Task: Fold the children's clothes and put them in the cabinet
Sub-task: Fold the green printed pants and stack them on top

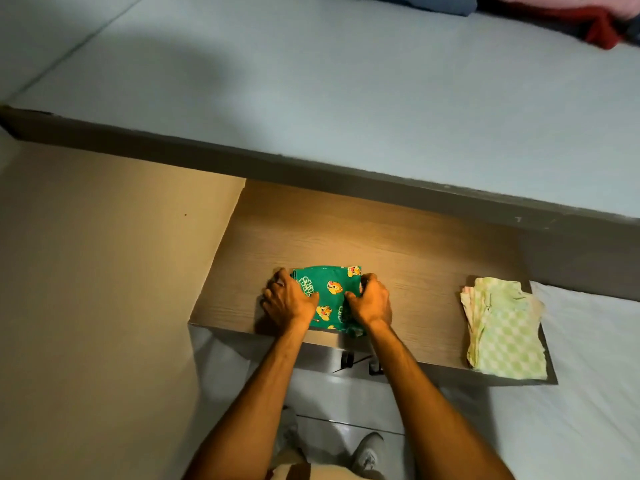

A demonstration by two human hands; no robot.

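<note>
Green shirt (329, 299) sits folded on the shelf (398, 244), left of the checked stack (502, 330) — my left hand (289, 299) and right hand (370, 301) pinch its sides. Best to keep both grips even so the fold doesn't slump — then let go.

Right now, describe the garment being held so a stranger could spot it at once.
Find the wooden shelf below the pale bed. Near its front edge, both hands grip a small folded garment. It is dark green with cartoon animal prints, unlike the pale green checked pile to its right.
</note>
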